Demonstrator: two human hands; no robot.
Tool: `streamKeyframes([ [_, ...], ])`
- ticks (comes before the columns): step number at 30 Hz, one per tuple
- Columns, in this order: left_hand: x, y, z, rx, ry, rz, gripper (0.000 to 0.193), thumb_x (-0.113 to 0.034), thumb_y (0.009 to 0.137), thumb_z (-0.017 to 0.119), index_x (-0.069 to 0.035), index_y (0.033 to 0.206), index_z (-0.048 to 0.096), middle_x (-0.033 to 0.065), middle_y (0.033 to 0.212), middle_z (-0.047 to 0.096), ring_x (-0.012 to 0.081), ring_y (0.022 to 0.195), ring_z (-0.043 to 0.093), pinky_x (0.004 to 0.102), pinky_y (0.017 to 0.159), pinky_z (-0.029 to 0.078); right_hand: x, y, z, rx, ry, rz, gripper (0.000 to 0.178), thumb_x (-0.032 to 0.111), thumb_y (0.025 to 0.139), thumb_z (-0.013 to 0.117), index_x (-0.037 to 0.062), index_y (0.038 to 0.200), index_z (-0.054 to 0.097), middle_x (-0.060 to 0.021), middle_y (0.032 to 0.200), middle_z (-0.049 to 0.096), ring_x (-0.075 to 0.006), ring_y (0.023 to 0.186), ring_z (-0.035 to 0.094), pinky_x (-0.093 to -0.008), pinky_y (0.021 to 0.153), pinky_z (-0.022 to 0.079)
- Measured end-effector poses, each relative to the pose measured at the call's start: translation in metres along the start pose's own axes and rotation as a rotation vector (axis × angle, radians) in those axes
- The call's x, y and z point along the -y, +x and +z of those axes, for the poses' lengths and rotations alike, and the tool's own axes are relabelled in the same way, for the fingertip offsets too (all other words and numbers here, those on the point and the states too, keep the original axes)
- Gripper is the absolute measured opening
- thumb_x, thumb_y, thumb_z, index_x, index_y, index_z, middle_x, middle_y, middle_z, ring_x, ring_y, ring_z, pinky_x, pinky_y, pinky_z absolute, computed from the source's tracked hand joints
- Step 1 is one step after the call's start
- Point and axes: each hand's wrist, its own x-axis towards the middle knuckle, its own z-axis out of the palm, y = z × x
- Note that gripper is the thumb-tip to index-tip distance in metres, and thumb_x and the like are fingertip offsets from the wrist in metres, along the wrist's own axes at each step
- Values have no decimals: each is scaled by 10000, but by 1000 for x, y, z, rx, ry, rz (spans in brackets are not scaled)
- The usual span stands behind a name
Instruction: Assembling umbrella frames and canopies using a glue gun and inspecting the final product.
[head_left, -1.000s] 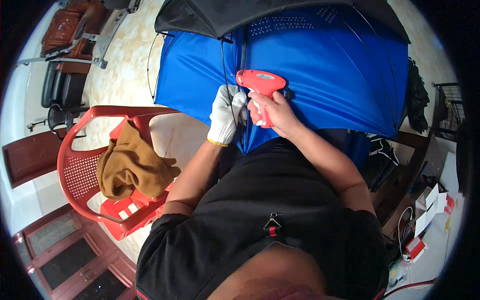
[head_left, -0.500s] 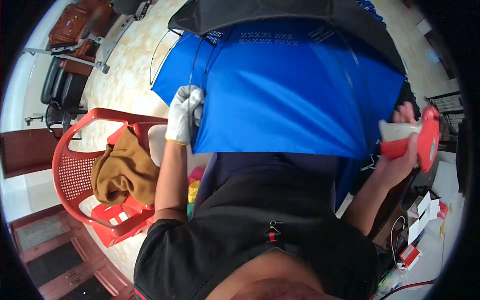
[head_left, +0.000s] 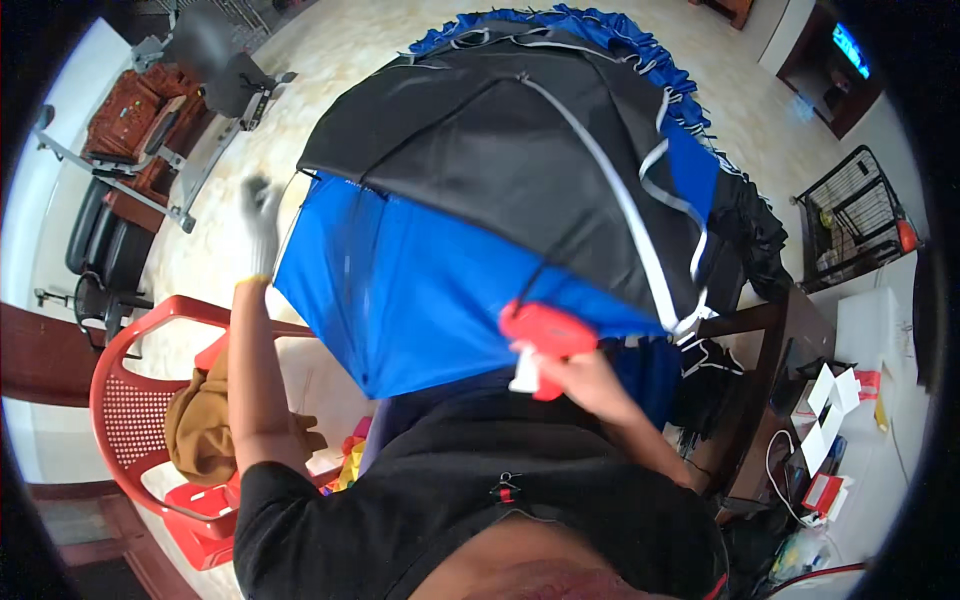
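Note:
A large umbrella canopy lies over my lap, with bright blue fabric (head_left: 430, 290) nearest me and a black section (head_left: 480, 150) beyond it. Thin dark ribs cross it, and a pale strap (head_left: 610, 180) runs over the black part. Beside the canopy's left edge is my left hand (head_left: 260, 215) in a white glove, raised; motion smears its fingers. My bare right hand (head_left: 572, 378) is closed around a red-and-white handheld tool (head_left: 550, 332), held over the blue fabric's near edge. The tool's exact kind does not show.
A red plastic chair (head_left: 110, 400) with a brown cloth (head_left: 195, 430) stands at left. Gathered blue fabric (head_left: 630, 40) lies on the floor beyond the canopy. At right are a black wire rack (head_left: 850, 215) and a cluttered side table with an opened white box (head_left: 825, 430).
My right hand has brought the red-and-white tool left, over the canopy. My left hand has moved left, off the blue fabric it was gripping. More of the black section now shows.

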Motion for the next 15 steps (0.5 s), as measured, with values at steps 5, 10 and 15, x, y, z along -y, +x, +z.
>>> streamKeyframes([
  [5, -203, 50, 42, 422, -58, 477, 684, -425, 760, 699, -91, 1310, 467, 145, 1211, 582, 303, 1132, 545, 370, 945, 424, -31, -4, 18, 246, -477, -33, 281, 275, 829, 648, 52, 1002, 651, -91, 846, 674, -182, 757, 637, -320, 681, 487],
  [10, -244, 55, 132, 992, -227, 675, 630, -285, 770, 699, -120, 1328, 457, 114, 1143, 626, 252, 1070, 589, 350, 891, 469, -17, -10, 18, 195, -559, 34, 311, 324, 798, 679, 68, 973, 661, -123, 812, 668, -229, 753, 643, -342, 682, 483],
  [15, -210, 114, 137, 359, 85, 375, 280, -170, 826, 597, -103, 1096, 632, 71, 1016, 672, 204, 846, 657, 329, 663, 525, -27, -14, 1, 72, -531, 31, 301, 274, 826, 668, 58, 1035, 642, -85, 871, 676, -171, 811, 637, -320, 727, 492],
])
